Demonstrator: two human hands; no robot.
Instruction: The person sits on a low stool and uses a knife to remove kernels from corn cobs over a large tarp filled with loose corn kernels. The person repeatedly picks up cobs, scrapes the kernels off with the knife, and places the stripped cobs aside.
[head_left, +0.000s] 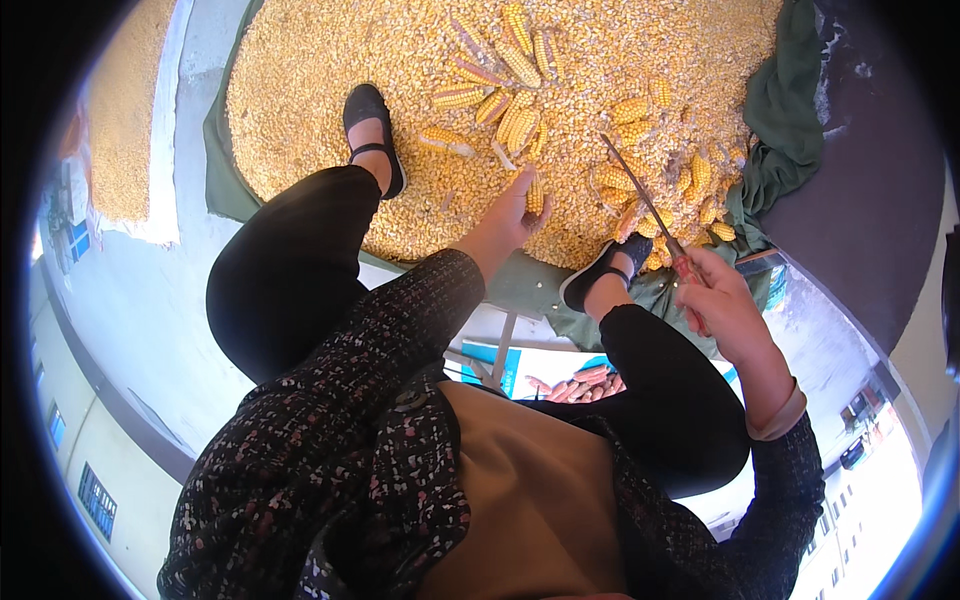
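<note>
My left hand (519, 204) holds an ear of yellow corn (535, 193) upright just above the spread of loose kernels (315, 67). To the right, my right hand (716, 296) grips the reddish handle of a screwdriver-like tool (645, 191); its long thin dark shaft points up and left, and its exact tip shape cannot be told. Several corn ears (517, 64) with kernels on them lie in a loose group beyond my left hand. A second group of ears (628, 111) lies at the right, partly behind the tool, among husk bits and kernels.
Green cloth (784, 112) lies under and around the kernels, bunched at the right. My black shoes (367, 112) rest at the kernels, left and right. Below are a metal stool-like frame (504, 346) and a printed sheet or bag (570, 371). Another grain spread (124, 127) lies at far left.
</note>
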